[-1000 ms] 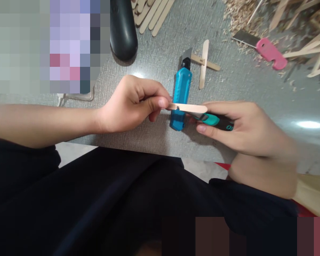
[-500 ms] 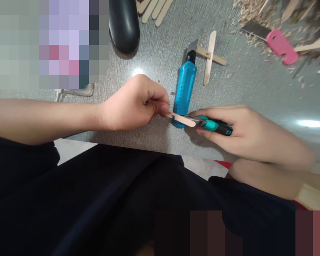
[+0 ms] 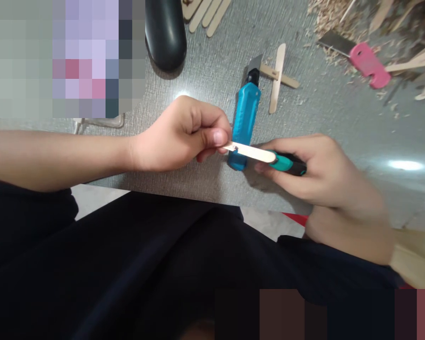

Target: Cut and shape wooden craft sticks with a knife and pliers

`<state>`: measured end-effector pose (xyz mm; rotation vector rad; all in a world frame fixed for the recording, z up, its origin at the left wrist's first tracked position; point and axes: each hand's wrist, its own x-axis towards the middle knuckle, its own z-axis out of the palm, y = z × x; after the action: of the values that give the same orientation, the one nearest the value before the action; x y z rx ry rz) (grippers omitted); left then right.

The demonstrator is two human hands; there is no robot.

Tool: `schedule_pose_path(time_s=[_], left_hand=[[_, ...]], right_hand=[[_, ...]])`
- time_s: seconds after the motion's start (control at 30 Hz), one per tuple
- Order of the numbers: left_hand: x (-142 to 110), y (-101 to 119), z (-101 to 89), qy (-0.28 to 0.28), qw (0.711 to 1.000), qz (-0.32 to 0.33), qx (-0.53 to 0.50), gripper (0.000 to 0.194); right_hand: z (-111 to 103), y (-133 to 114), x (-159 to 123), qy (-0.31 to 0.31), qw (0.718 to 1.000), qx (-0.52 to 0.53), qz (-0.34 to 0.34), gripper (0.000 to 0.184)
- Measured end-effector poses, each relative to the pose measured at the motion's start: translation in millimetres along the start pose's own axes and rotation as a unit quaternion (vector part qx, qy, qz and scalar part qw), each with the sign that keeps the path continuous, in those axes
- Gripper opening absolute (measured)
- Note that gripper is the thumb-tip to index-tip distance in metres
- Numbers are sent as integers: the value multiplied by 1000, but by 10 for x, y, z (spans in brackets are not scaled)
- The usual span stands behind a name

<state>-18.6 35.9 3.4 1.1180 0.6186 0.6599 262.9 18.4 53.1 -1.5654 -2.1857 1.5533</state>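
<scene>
My left hand (image 3: 189,134) pinches one end of a wooden craft stick (image 3: 257,152) between thumb and bent fingers. A small dark notch or hole shows in the stick near my thumb. In my right hand (image 3: 315,165) are pliers with teal and black handles (image 3: 285,163); their metal jaws are hidden behind the stick's rounded end. Whether the jaws touch the stick, I cannot tell. Beneath the stick, a blue utility knife (image 3: 247,111) lies on the table with its blade out. Its tip is beside two crossed craft sticks (image 3: 278,78).
A black rounded object (image 3: 165,35) and several craft sticks (image 3: 210,16) lie at the back. To the right, a pink-handled blade (image 3: 370,63) rests by wood shavings (image 3: 327,21) and loose sticks (image 3: 416,59). The grey table's (image 3: 184,182) near edge runs along my dark clothing.
The craft stick has shifted right and slightly up, and now covers the plier jaws that showed before. My left hand has rolled so its thumbnail faces up. My right hand moved a little.
</scene>
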Motion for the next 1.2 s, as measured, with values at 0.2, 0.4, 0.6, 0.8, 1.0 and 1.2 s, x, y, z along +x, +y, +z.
schedule_pose_path(time_s=[0.2,0.4,0.6,0.8,1.0,1.2], left_hand=[[-77,-45,91,-15,997,7,-78,49],[-127,-102,135,56,995,66,-39,49],[-80,-152,68,116,983,130,56,43],[-32,-119,28,125,978,142,88,42],[17,-86,34,113,988,76,76,56],[-17,-67,17,97,988,78,89,52]], right_hand=[[182,25,25,77,996,-5,-51,9],[201,130,-8,251,953,-155,-69,6],[79,150,12,205,968,-126,-72,2],[46,36,-3,122,988,-66,-70,12],[-10,40,-29,99,993,-40,-51,8],[-44,63,-34,72,996,-34,-40,13]])
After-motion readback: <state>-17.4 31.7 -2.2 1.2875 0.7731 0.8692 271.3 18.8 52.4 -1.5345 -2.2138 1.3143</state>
